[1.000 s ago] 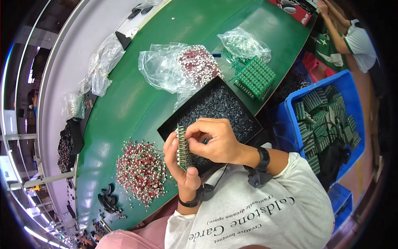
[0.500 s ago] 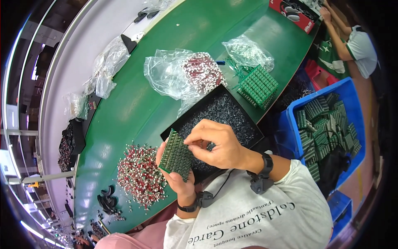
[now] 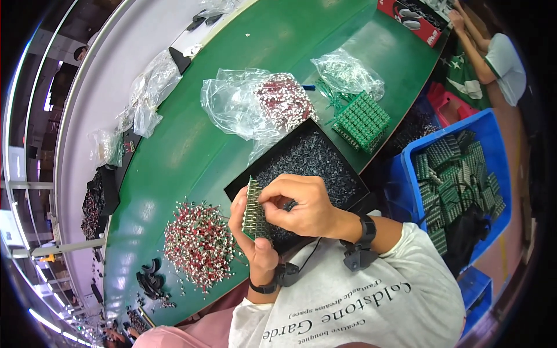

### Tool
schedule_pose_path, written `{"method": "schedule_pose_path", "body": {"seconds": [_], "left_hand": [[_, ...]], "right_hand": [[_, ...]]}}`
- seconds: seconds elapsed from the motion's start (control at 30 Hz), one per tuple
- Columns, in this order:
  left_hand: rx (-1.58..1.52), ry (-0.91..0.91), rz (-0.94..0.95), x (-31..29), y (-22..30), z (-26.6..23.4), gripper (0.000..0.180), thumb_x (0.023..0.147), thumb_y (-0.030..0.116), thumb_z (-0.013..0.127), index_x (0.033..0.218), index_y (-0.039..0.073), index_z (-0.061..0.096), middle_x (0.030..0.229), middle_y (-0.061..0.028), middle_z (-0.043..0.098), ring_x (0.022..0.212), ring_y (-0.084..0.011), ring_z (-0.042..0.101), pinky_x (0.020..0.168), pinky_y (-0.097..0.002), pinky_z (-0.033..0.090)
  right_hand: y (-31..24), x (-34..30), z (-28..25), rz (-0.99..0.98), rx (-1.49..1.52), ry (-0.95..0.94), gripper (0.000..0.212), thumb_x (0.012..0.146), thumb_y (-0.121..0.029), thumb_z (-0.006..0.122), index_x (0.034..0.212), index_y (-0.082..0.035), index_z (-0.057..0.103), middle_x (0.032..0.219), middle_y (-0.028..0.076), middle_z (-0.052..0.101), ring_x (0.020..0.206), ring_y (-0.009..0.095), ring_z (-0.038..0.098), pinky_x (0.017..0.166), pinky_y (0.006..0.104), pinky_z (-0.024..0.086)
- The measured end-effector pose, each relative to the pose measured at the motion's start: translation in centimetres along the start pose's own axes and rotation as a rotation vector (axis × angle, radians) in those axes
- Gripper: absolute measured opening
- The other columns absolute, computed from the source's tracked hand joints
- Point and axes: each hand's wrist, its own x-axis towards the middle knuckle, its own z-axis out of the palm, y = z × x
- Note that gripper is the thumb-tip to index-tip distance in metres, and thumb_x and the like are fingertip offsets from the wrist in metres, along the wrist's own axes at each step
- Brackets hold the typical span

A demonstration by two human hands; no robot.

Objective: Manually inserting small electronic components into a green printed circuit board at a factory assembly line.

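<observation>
My left hand (image 3: 260, 258) is closed around a green circuit board panel (image 3: 253, 211) covered with dense rows of small metallic parts, held up above the near table edge and now seen nearly edge-on. Thumb and forefinger of my right hand (image 3: 304, 206) are pinched together against the panel's component side; whatever they hold is hidden or too small to make out. Under both hands lies a black tray (image 3: 237, 187) filled with small dark pieces (image 3: 313, 153). To the left of the panel, a heap of small red, white and silvery parts (image 3: 198, 246) spreads over the green table (image 3: 174, 156).
Behind the tray are a clear plastic bag (image 3: 229, 104) with red and white parts, and a stack of green boards (image 3: 362, 120). A blue bin (image 3: 499, 174) at the right holds several panels. Black curved pieces (image 3: 151, 281) lie at left. Another person (image 3: 505, 64) works at far right.
My left hand has turned the panel from showing its broad face to nearly edge-on and shifted it slightly right. My right hand stays pinched beside it, a little lower.
</observation>
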Motion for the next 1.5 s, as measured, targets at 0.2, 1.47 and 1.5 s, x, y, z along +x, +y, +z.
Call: {"method": "schedule_pose_path", "body": {"seconds": [0.2, 1.47, 1.5], "left_hand": [[-0.128, 0.125, -0.050, 0.4, 0.8, 0.0, 0.079, 0.097, 0.057, 0.048, 0.147, 0.000, 0.027, 0.143, -0.0263, 0.040, 0.112, -0.0356, 0.058, 0.101, -0.0490, 0.044], [-0.204, 0.176, -0.072, -0.1, 0.7, 0.4, 0.083, 0.095, 0.061, 0.047, 0.146, -0.001, 0.025, 0.139, -0.0255, 0.043, 0.113, -0.0356, 0.057, 0.100, -0.0479, 0.045], [-0.208, 0.168, -0.089, 0.2, 0.9, 0.1, 0.083, 0.095, 0.061, 0.047, 0.147, 0.000, 0.025, 0.139, -0.0249, 0.043, 0.113, -0.0358, 0.058, 0.100, -0.0481, 0.045]], "right_hand": [[0.1, -0.6, -1.4, 0.119, 0.066, 0.031, 0.013, 0.075, 0.008, 0.068, 0.087, 0.002, 0.068, 0.082, 0.009, 0.067, 0.067, 0.010, 0.067, 0.058, 0.0227, 0.055], [-0.8, -0.5, -0.4, 0.055, 0.101, -0.010, 0.011, 0.074, 0.005, 0.071, 0.084, 0.002, 0.067, 0.081, 0.009, 0.068, 0.066, 0.012, 0.066, 0.057, 0.0235, 0.054], [-0.9, -0.3, -0.8, 0.040, 0.062, -0.051, 0.012, 0.074, 0.004, 0.072, 0.085, 0.001, 0.068, 0.081, 0.009, 0.068, 0.064, 0.013, 0.066, 0.057, 0.0235, 0.054]]}}
